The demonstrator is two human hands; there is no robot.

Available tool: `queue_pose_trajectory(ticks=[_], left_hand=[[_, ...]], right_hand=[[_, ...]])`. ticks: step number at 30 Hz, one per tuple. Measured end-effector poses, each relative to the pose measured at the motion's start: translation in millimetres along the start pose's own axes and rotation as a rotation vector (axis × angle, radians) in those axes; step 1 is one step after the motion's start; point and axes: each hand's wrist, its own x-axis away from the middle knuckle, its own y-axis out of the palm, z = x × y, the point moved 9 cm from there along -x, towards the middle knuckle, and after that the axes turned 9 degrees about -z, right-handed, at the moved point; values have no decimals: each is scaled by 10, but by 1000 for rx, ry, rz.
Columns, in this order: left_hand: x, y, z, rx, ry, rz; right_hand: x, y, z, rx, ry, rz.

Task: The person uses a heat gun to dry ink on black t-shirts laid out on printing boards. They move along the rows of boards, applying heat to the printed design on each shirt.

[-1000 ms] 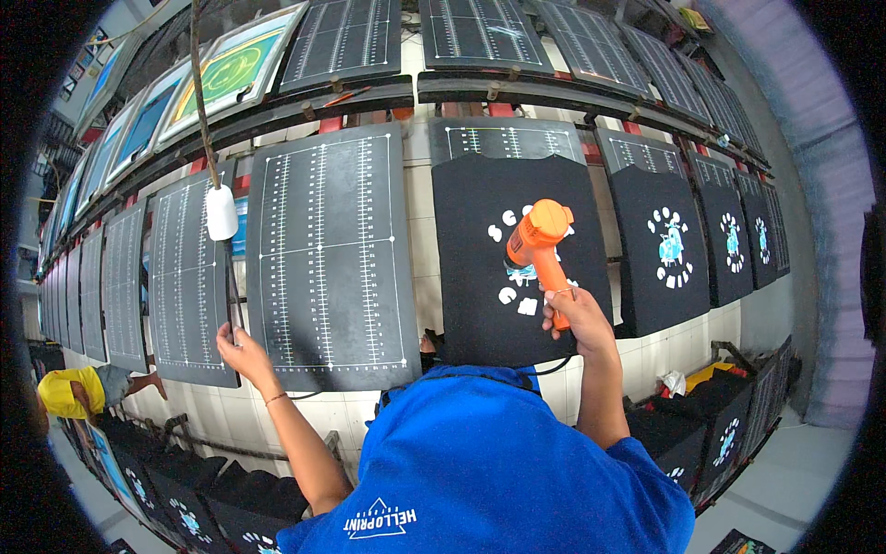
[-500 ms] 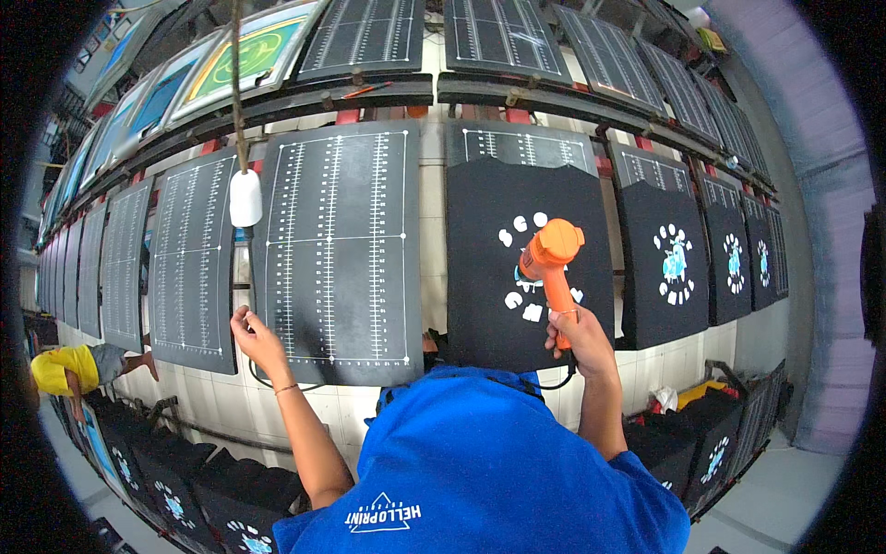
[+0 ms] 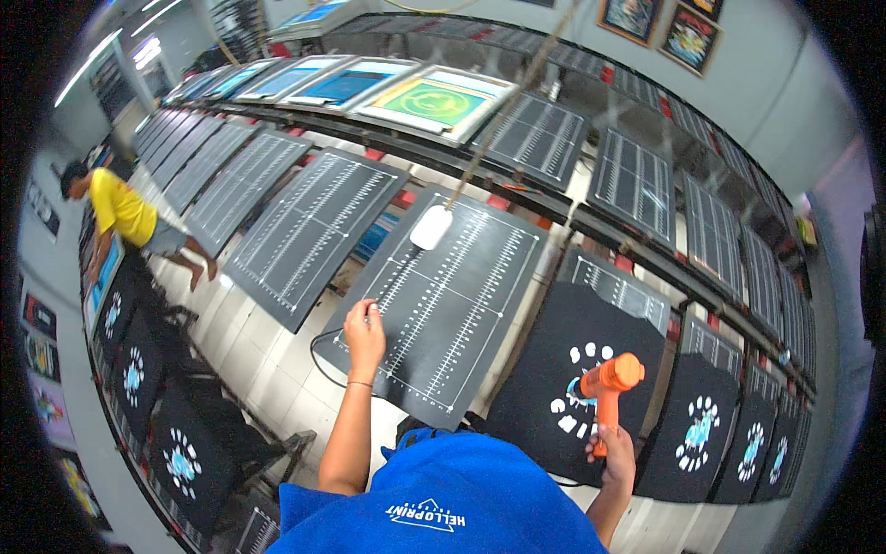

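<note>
My right hand [image 3: 613,454] is wrapped round the handle of an orange heat gun [image 3: 609,392]. Its barrel points left, over the white and blue print of a black T-shirt [image 3: 526,388] stretched on a board; part of the print is hidden behind it. My left hand [image 3: 365,331] is raised at the near left corner of a bare dark printing board [image 3: 471,286], fingers curled together around a black cable [image 3: 316,355] that loops below them. Above this board a white socket [image 3: 431,227] hangs from a cord.
More printed black shirts [image 3: 697,434] lie on boards to the right. Framed screens [image 3: 434,100] rest on the rack behind. Shirts [image 3: 182,462] line another rack at lower left. A person in a yellow top [image 3: 129,208] bends over that rack farther off.
My view has turned left and lifted, so the boards slant and more of the room shows. The heat gun stays over the same shirt's print; my left hand stays curled near the cable.
</note>
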Motion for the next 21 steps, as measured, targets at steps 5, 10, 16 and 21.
queue_pose_trajectory(ticks=[5, 10, 16, 21], left_hand=[[156, -215, 445, -24, 99, 17], [329, -339, 712, -57, 120, -80], [595, 332, 350, -352, 169, -392], [952, 961, -245, -400, 97, -428]], right_hand=[[108, -147, 37, 53, -56, -12], [218, -242, 52, 33, -91, 6], [198, -334, 64, -62, -89, -33], [22, -345, 70, -68, -133, -95]])
